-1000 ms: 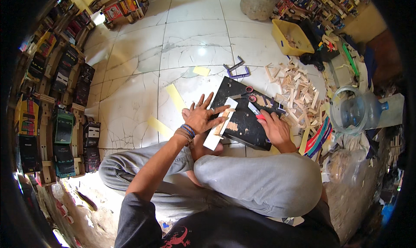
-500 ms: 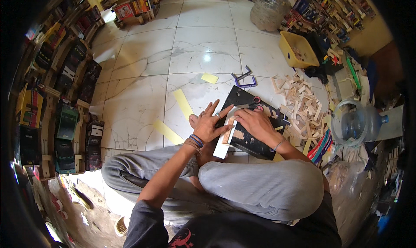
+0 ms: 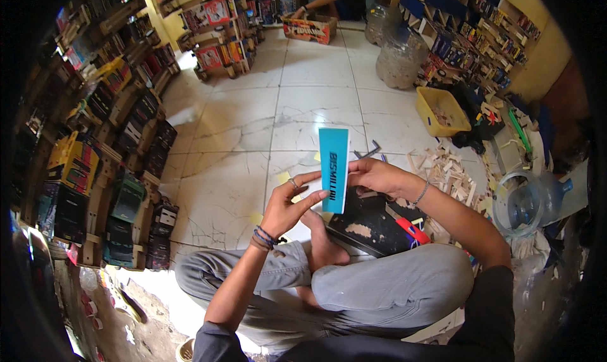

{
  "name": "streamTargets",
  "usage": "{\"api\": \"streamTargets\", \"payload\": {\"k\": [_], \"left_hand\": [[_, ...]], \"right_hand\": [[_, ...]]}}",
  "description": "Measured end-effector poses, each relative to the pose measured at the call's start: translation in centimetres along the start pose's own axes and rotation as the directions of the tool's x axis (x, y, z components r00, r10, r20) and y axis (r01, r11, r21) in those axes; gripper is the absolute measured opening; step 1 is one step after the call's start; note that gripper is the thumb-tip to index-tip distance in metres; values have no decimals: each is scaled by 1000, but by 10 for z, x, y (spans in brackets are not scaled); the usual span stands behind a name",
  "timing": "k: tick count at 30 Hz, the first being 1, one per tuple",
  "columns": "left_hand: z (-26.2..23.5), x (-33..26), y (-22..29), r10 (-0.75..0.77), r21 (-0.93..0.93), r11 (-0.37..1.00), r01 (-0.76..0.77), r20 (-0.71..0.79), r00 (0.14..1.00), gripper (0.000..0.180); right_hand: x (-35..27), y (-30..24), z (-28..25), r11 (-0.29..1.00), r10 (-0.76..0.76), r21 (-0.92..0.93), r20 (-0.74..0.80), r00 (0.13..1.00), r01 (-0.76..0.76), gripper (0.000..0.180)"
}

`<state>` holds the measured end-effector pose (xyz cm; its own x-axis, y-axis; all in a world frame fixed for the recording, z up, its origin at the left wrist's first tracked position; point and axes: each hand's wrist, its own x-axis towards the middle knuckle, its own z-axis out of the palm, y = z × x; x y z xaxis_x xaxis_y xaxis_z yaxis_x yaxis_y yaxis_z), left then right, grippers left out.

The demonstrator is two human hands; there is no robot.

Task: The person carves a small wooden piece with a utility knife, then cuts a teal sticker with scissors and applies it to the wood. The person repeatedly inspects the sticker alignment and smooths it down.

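Note:
A teal strip [image 3: 334,166] with dark lettering and a white edge is held upright in front of me, above the floor. My left hand [image 3: 289,202] grips its left side, thumb across the teal face and fingers behind. At the right edge, my right hand [image 3: 384,177] pinches it with bent fingers. Whether a wooden piece is fixed to its far side is hidden. Below my right hand lies a scuffed black board [image 3: 359,230]. A red-handled cutting tool [image 3: 414,230] rests on it, its blade pointing up and left.
A heap of small wooden pieces [image 3: 450,180] lies right, near a yellow tub [image 3: 442,112] and a clear plastic bottle [image 3: 521,201]. Toy trucks [image 3: 129,201] are stacked left. Dark brackets [image 3: 370,151] lie beyond the board. Another person's hand [image 3: 300,13] is at a printed box [image 3: 310,30].
Both hands have lifted the strip off the board and turned it, so its teal face shows instead of the white side with wood on it. The view has tilted up.

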<state>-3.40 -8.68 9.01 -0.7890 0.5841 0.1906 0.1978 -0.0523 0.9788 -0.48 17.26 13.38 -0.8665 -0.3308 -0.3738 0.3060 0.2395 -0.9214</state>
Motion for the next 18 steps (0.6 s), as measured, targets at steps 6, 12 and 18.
{"api": "streamTargets", "payload": {"k": [6,12,18], "left_hand": [[-16,-14,83,-48,-259,966,-2,-188,981,23],[-15,-27,147,71,-152,978,-143,-404,912,20],[-19,-23,194,283,3,942,-337,-550,786,18]], "right_hand": [[4,-73,22,963,27,263,150,988,-66,25],[-6,-120,48,953,-158,276,114,981,122,26],[-30,-155,69,700,-714,-51,-77,696,712,27]]}}
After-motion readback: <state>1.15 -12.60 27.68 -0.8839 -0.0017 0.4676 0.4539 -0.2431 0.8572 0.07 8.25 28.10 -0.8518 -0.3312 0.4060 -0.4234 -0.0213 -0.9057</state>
